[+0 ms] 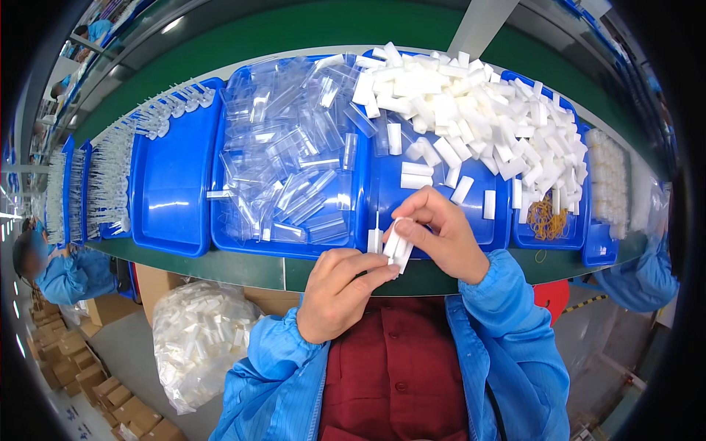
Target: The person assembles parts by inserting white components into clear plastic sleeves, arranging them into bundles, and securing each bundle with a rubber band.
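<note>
Above the table's front edge, both my hands meet at a small white block (399, 248) with a groove along it; it could be foam or plastic. My right hand (447, 237) pinches its upper end between thumb and fingers. My left hand (340, 292) closes on its lower end with the fingertips. Just left of the block stands a small white part (375, 240) with a thin stem, and whether a finger touches it is hidden. Beyond my hands, a heap of similar white blocks (441, 95) fills much of a blue tray (496, 234).
Clear plastic sleeves (287, 147) lie piled in a blue tray to the left. Further left, white stemmed parts (180, 99) line another blue tray (169, 198). Yellow rubber bands (546, 220) sit at right. A clear bag of white pieces (198, 342) stands below the table. Co-workers (73, 272) sit at both sides.
</note>
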A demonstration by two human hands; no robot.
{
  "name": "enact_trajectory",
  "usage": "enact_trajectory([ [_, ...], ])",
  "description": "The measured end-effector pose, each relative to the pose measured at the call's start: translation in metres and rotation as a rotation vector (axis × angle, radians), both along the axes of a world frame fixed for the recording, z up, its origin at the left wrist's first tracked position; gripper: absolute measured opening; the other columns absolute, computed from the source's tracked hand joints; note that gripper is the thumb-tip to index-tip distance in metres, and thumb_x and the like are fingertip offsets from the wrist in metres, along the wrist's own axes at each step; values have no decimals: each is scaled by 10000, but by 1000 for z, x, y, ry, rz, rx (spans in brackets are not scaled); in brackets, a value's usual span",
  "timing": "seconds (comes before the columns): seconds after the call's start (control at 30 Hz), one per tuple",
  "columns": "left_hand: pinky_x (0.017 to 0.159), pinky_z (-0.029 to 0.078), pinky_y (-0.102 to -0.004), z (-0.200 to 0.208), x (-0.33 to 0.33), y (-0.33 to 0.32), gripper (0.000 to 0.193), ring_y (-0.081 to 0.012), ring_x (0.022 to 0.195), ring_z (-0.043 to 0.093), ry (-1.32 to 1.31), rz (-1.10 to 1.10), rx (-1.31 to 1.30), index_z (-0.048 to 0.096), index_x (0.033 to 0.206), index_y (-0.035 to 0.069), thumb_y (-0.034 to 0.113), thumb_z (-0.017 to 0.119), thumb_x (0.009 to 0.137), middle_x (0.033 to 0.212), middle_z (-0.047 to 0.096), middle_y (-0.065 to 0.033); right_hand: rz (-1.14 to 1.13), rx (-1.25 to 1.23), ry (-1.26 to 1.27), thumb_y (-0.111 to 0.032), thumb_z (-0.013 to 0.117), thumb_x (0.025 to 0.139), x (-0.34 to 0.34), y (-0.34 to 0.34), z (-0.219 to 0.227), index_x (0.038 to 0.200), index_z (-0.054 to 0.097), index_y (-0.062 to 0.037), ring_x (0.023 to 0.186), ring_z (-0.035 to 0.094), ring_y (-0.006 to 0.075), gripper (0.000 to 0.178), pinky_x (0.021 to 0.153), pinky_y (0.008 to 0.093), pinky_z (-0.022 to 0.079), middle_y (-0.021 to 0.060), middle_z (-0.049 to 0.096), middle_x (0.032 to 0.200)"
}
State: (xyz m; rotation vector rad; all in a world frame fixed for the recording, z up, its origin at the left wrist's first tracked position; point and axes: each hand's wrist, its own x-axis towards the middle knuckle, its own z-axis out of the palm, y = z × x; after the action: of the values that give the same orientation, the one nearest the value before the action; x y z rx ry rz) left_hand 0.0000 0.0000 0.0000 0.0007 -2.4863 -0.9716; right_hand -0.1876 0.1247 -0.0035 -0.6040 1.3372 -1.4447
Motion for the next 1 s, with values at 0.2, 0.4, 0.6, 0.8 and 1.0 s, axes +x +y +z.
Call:
enact_trajectory([
  [0.2,773,498,-350,-13,-7,6,436,-278,936,628,169,152,154,623,1149,73,-32,760,748,1063,660,-81,45,-233,355,-75,670,935,-5,4,-5,1023,552,-37,955,659,175,152,843,302,507,148,705,981],
  [0.4,729,498,-352,-6,-9,0,425,-267,868,651,129,230,55,621,1119,64,8,795,736,1048,675,-99,21,-293,267,-28,669,920,8,8,-2,962,562,-36,919,651,166,115,852,306,499,150,700,1008],
  [0.6,633,494,-316,-10,-3,0,394,-242,801,660,204,191,69,671,1059,61,9,820,698,975,686,-85,-2,-160,565,-103,645,945,-20,6,7,1049,676,-40,983,654,203,126,858,321,497,85,690,1014],
  [0.8,675,522,-321,-10,3,-7,371,-248,842,655,116,281,17,671,1031,56,-83,772,702,1008,644,-103,423,-138,1589,-7,672,742,-30,7,18,1056,674,-87,991,589,244,324,869,342,425,63,649,1090],
  [1.0,652,468,-315,-10,-2,-4,372,-223,804,643,140,262,13,699,1023,68,-59,777,683,1004,665,-75,474,37,1569,-33,698,746,-36,2,6,1133,643,-56,987,593,206,391,865,338,453,65,641,1057],
])
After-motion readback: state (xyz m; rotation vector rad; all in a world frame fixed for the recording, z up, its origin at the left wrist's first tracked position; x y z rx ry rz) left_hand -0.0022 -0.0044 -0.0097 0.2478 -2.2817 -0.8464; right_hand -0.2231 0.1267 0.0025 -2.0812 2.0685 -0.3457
